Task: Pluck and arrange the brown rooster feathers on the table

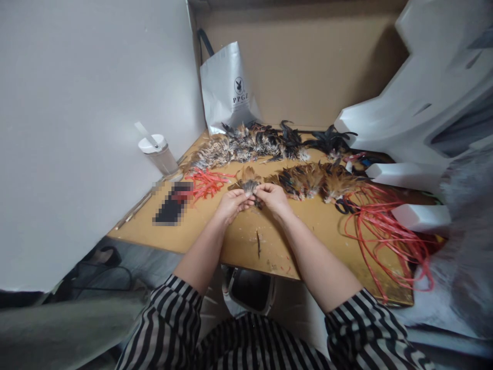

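Over the middle of the wooden table, my left hand (235, 202) and my right hand (272, 198) meet, fingertips almost touching. Both pinch a small bunch of feathers (250, 177), brown at the top and greyish fluff near the fingers. Just right of my right hand lie several brown and black feather bunches (308, 180) in a row. Behind them stretches a longer heap of mottled feathers (246, 144). A single dark feather (259, 244) rests on the tabletop nearer to me.
Red plastic strips lie in a short pile (208, 182) at left and a long tangle (385, 226) at right, near black-handled scissors (345, 206). A lidded cup (157, 154), a silver bag (227, 87) and white foam pieces (419, 217) surround the table (154, 236). Below sits a bin (250, 290).
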A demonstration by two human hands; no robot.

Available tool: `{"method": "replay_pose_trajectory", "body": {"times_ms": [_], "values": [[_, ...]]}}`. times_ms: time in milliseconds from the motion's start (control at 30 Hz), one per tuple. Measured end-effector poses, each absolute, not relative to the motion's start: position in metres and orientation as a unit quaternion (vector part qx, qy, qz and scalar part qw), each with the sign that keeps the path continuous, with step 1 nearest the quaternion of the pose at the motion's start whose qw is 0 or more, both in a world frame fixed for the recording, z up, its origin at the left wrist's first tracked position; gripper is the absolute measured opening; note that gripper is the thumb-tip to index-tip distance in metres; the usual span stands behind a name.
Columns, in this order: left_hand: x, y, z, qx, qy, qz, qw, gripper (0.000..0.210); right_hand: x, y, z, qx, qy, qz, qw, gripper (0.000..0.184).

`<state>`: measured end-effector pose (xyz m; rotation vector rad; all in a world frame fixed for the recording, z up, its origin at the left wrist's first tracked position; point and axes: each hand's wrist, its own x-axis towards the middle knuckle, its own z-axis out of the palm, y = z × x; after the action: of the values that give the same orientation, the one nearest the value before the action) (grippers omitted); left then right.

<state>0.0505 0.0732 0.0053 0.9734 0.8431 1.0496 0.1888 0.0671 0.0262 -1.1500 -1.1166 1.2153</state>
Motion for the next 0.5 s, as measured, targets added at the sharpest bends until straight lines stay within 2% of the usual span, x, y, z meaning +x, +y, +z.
{"method": "replay_pose_trajectory", "body": {"times_ms": [500], "values": [[0.0515, 0.0711, 0.0069, 0.437, 0.372, 0.452, 0.684, 0.021, 0.1896, 0.0671, 0.0251, -0.461, -0.431, 0.571, 0.525, 0.027]]}}
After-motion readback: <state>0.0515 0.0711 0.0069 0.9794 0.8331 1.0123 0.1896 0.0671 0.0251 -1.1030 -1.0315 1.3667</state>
